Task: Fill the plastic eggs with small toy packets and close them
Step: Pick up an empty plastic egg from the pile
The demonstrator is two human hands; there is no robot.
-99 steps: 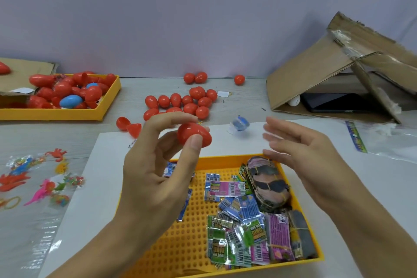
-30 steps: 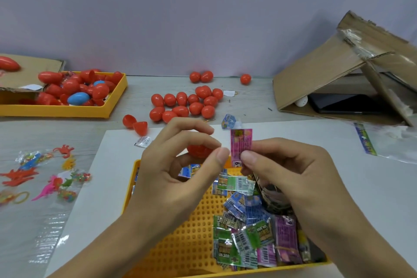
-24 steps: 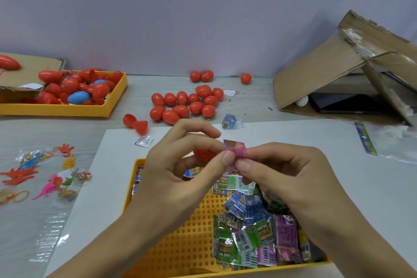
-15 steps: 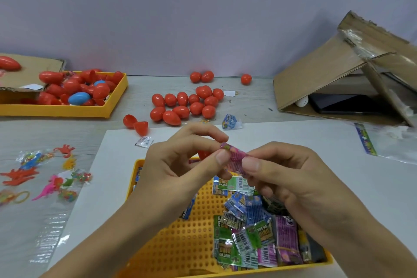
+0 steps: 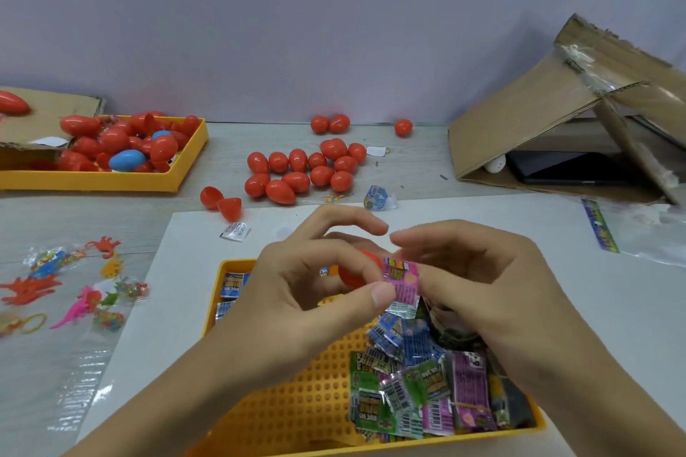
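Note:
My left hand cradles a red plastic egg in its palm, mostly hidden by the fingers. A pink toy packet is pinched between my left thumb and the fingers of my right hand, just right of the egg. Both hands hover over a yellow perforated tray holding several toy packets. Whether the egg is open or closed I cannot tell.
Several closed red eggs lie on the table behind; two red egg halves sit to their left. A yellow tray of eggs is at far left, bagged toys at left, a cardboard box at right.
My right hand took a pink packet from the tray and brought it to my left hand. Over the last second both hands folded and turned it beside the egg.

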